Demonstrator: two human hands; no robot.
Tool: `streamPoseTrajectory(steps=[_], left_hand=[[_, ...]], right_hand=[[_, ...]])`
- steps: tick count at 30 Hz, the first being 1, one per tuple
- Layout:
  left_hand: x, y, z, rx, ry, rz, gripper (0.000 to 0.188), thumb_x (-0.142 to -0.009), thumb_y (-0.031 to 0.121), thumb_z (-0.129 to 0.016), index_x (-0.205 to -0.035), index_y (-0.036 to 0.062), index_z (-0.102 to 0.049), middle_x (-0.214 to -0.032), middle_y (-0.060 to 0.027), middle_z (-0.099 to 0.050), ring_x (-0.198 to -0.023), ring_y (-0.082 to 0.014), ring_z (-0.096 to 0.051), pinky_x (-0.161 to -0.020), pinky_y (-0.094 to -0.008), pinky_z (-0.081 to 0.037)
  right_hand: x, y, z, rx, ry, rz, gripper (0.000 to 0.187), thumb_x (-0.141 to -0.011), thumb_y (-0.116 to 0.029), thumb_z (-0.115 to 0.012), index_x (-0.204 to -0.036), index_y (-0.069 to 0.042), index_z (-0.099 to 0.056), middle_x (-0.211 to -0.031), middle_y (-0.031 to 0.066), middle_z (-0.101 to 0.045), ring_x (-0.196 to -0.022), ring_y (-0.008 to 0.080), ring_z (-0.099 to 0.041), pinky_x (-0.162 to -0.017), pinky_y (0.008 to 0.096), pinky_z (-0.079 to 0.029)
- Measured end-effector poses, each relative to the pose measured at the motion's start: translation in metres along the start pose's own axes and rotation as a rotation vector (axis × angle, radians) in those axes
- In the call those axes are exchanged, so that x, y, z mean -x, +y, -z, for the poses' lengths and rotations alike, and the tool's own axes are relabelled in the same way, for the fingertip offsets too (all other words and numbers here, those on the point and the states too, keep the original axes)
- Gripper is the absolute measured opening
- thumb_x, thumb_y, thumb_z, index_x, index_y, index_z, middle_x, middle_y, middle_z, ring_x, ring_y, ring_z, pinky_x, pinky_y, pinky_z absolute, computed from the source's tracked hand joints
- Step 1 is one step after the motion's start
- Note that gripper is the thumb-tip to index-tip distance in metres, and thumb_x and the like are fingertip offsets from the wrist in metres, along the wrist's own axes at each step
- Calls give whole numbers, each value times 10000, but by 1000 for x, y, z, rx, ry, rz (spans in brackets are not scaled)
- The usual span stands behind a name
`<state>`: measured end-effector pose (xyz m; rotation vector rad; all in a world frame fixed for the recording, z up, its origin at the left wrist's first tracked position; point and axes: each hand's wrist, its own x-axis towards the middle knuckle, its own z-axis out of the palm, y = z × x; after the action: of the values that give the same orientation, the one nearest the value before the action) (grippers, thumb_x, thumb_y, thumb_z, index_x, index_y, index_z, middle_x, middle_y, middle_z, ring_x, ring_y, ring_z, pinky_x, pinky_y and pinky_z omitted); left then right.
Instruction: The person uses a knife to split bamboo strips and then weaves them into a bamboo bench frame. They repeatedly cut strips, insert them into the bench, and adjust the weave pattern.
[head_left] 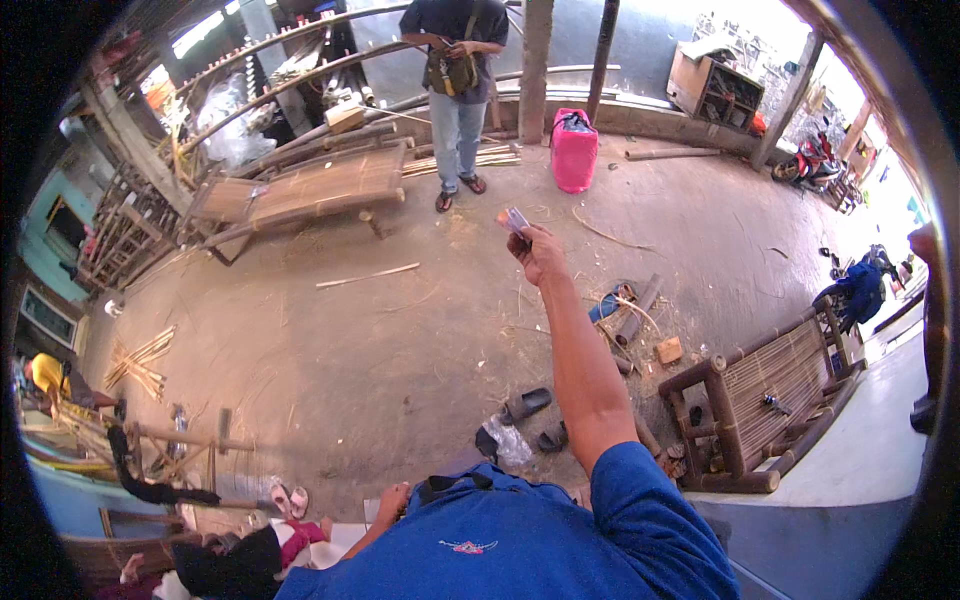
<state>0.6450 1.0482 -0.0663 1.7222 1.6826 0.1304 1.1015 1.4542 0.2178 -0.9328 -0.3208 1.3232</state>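
Observation:
My right arm reaches out over the floor, and my right hand [541, 254] is closed around a small flat item [514, 220] with orange and pale purple-white faces. Its exact kind is too small to make out. Close to my body, low in the view, rests my left hand [394, 499]; its fingers are too small and partly hidden to read. Beyond my right hand a person [460, 80] in a dark shirt and jeans stands with both hands at a dark shoulder bag [452, 72].
A bamboo bench [320, 185] stands at the far left, and a bright pink bag [574, 152] behind my hand. Bamboo offcuts [638, 310], a wood block [668, 350] and sandals [527, 404] lie nearer. A bamboo seat [770, 395] is at right. Other people sit at lower left.

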Motion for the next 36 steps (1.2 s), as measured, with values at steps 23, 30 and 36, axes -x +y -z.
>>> streamPoseTrajectory(steps=[23,30,36], left_hand=[[-304,117,98,150,-159,356,440,-1011,441,-528,-1138,46,-675,-971,-162,-721,-910,-255,-694,-724,-442,-545],[-367,158,128,352,-162,481,533,-1008,475,-506,-1249,13,-619,-1045,-160,-726,-921,-266,-693,-731,-397,-547],[-444,205,179,717,-37,604,475,-1016,439,-518,-1172,4,-628,-998,-146,-696,-817,-231,-687,-648,-353,-547]], right_hand=[[-366,-32,-71,19,51,-58,259,-927,-87,-656,-1165,-53,-559,-861,91,-666,-716,220,-685,-654,386,-597],[-426,-40,-105,6,29,-50,189,-904,-108,-682,-1078,-59,-625,-816,57,-635,-647,181,-639,-572,346,-586],[-460,-30,-116,328,73,93,245,-847,-119,-713,-1048,15,-673,-862,95,-676,-674,185,-661,-550,345,-582]])
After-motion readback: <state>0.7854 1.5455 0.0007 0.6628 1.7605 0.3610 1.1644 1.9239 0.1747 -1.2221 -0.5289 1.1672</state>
